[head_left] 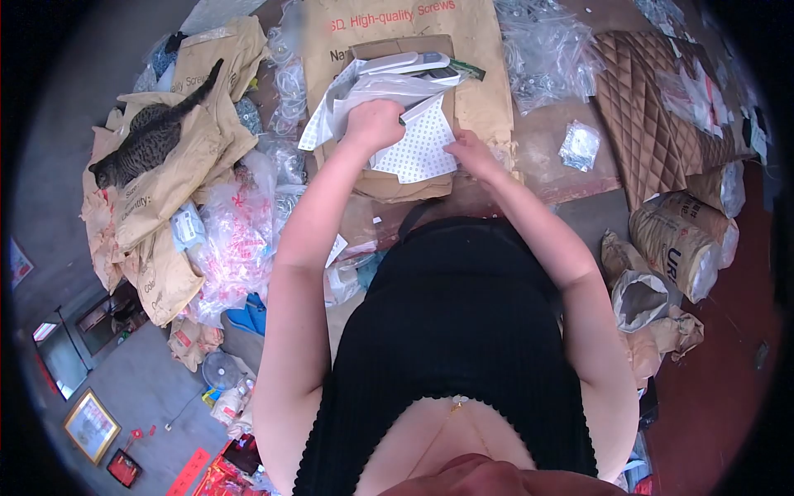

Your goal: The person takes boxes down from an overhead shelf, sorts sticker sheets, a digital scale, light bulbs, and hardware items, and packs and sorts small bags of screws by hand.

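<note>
My left hand [376, 124] is closed in a fist over a bundle of white paper and plastic [339, 106]. A small dark end pokes out beside its fingers; what the fist grips is mostly hidden. My right hand [471, 155] pinches the right edge of a white sheet printed with small blue marks [420, 149]. Pale flat slabs [397, 62] and a green strip [468, 69] stick out at the top of the bundle. Under it lies a brown cardboard piece [401, 187], on a large brown paper sack [484, 91] with red lettering.
A tabby cat [149, 136] lies on brown paper sacks [186, 157] at left. Clear bags of metal parts [550, 58] lie at upper right, with a small clear packet [581, 145] nearer. A brown quilted cover [641, 107] and sacks [674, 236] are at right.
</note>
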Available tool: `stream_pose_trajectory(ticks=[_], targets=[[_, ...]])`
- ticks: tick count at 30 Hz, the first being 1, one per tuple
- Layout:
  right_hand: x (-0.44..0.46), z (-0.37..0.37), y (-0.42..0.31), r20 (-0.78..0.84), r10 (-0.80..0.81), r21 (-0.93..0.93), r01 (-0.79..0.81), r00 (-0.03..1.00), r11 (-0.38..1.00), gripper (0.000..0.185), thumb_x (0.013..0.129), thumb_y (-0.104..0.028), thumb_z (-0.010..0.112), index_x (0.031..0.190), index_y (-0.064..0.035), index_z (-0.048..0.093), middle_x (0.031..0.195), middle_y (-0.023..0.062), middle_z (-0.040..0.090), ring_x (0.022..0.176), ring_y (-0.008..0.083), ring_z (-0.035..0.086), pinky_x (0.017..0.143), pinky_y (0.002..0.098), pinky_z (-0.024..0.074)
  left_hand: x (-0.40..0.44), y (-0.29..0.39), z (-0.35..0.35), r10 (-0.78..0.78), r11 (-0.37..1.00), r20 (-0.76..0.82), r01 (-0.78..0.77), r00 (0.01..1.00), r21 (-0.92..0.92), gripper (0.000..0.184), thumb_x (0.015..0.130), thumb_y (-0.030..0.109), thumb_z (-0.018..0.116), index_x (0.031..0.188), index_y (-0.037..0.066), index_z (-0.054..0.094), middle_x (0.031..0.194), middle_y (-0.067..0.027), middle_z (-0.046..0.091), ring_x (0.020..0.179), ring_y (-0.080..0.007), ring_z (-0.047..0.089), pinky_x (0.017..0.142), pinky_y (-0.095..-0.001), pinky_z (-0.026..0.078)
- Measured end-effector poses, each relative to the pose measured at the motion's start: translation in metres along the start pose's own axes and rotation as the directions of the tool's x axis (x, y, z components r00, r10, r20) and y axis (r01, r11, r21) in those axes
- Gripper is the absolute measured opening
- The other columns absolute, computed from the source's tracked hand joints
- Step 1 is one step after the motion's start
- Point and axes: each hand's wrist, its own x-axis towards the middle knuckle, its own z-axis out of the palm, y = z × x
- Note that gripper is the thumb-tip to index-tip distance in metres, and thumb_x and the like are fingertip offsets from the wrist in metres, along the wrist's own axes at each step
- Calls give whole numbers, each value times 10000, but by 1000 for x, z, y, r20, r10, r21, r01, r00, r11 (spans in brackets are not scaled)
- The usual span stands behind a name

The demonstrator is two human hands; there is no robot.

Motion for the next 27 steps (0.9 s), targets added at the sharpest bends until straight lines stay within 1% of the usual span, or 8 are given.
stream_pose_trajectory(ticks=[8, 10, 18, 21, 23, 24, 26, 27], targets=[[-13, 7, -34, 44, 120, 142, -125, 992, 982, 446, 908, -259, 601, 1273, -23, 501, 1114, 93, 620, 1009, 183, 611, 807, 326, 515, 1, -1, 1, -16, 1000, 0, 16, 1000, -12, 247, 701, 172, 590, 901, 142, 732, 932, -134, 701, 920, -314, 670, 809, -432, 534], [-3, 8, -39, 280, 55, 403, -169, 958, 900, 438, 912, -273, 592, 1275, -48, 491, 1179, 100, 599, 1053, 197, 606, 867, 346, 507, 1, -1, 0, -19, 1000, 3, 19, 1000, -24, 251, 707, 186, 595, 913, 149, 734, 936, -131, 703, 924, -310, 671, 809, -430, 535], [11, 14, -66, 418, -57, 453, -153, 907, 878, 414, 870, -361, 615, 1190, -105, 554, 1130, 25, 579, 1091, 171, 549, 910, 339, 455, 1, -6, -3, -23, 1000, 11, 23, 1000, -13, 287, 774, 381, 645, 936, 163, 738, 936, -119, 708, 919, -294, 676, 810, -410, 535], [1, 18, -62, 367, -28, 456, -154, 930, 877, 425, 860, -379, 620, 1176, -101, 565, 1140, 58, 588, 1092, 173, 554, 897, 325, 454, 1, -4, -7, -10, 999, 39, 12, 999, -47, 334, 779, 443, 654, 932, 159, 738, 923, -116, 709, 909, -296, 676, 809, -407, 534], [3, 16, -46, 188, 177, 148, -206, 966, 967, 399, 891, -275, 591, 1232, -67, 575, 1188, 60, 589, 956, 137, 565, 905, 293, 466, -1, 0, -10, -54, 997, 86, 59, 995, -56, 332, 774, 436, 668, 956, 167, 735, 936, -104, 712, 921, -285, 674, 823, -396, 529], [4, 18, -31, 189, 176, 146, -204, 966, 968, 399, 891, -275, 591, 1232, -67, 575, 1188, 60, 589, 956, 137, 565, 905, 293, 466, -1, -2, -9, -56, 997, 84, 61, 995, -57, 332, 774, 436, 668, 956, 167, 735, 936, -104, 712, 921, -285, 674, 823, -396, 529], [5, 16, -1, -166, 11, 142, 12, 986, 990, 423, 867, -196, 617, 1250, -27, 555, 1180, 73, 593, 971, 134, 562, 881, 295, 467, -1, -7, -2, -28, 998, 58, 31, 998, -48, 303, 769, 377, 671, 997, 186, 729, 979, -83, 711, 957, -265, 667, 849, -385, 521], [4, 8, 5, -164, 12, 139, 11, 986, 990, 423, 867, -196, 617, 1250, -27, 555, 1180, 73, 593, 971, 134, 562, 881, 295, 467, -1, -9, -1, -30, 998, 58, 33, 998, -51, 303, 769, 377, 671, 997, 186, 729, 979, -83, 711, 957, -265, 667, 849, -385, 521]])
